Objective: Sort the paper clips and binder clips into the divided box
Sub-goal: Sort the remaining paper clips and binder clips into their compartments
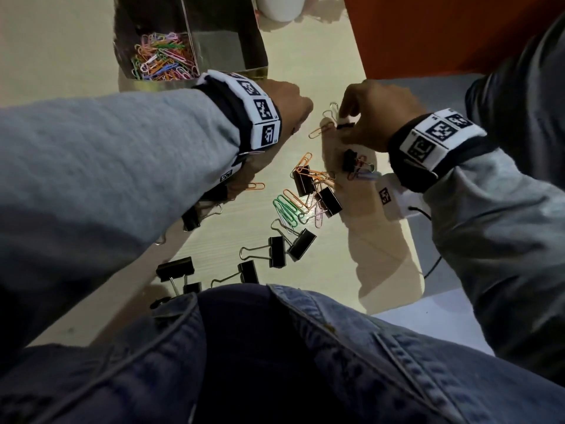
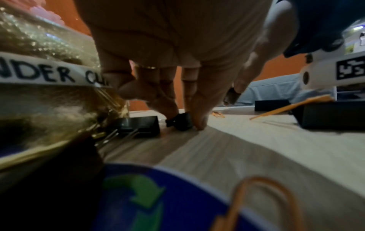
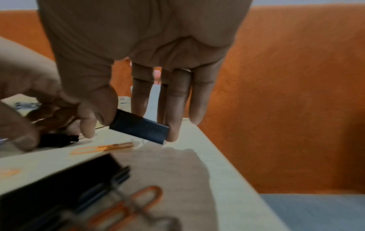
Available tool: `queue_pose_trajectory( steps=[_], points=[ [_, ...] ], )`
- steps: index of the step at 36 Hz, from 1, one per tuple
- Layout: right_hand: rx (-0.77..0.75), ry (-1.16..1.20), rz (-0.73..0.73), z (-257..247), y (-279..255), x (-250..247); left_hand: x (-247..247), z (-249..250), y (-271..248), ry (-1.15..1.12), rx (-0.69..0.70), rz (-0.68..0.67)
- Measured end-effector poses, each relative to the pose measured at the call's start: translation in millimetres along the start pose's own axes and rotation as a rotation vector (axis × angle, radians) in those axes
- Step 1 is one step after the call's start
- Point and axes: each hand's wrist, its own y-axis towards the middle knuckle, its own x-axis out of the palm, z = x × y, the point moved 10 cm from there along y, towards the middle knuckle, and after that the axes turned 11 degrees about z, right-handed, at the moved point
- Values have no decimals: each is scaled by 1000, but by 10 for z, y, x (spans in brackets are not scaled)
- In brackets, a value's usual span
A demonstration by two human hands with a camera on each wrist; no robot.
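Two hands (image 1: 371, 114) pinch perhaps two binder clips (image 3: 139, 126).

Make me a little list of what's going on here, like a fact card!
Left hand: pinches a small binder clip on the table
Right hand: holds a dark binder clip between thumb and fingers
Divided box: left part full of colourful paper clips; the other part looks empty
Box label: reads "NDER CLI", partly hidden
Still loose on table: black binder clips, orange paper clips, green paper clips
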Motion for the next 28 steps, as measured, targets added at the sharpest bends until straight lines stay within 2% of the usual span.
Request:
queue_pose_trajectory(
  steps=[2,4,7,9,13,17,20,23,28],
  points=[
    [26,11,34,67,49,-51,-101,18,-11,2,3,132],
    [22,-18,63,81,131,-84,-118,99,-24,-11,71,177],
    [-39,-82,72,-31,258,-74,-33,337,-80,42,294,141],
    [-83,-121,63,-133,324,-46,80,412,-137,119,387,79],
    [-114,-98,27,-211,349,14,119,348,-282,191,423,13],
    [-97,-52,51,-6,152,-95,195,160,-510,206,433,-128],
    [-62,-57,-35,189,-157,0,92,122,-636,143,396,-101],
    [-49,-101,-102,196,-435,180,-35,306,-642,74,392,-59],
    [-78,-136,-32,7,-559,264,58,669,-604,80,417,-164]
  ],
)
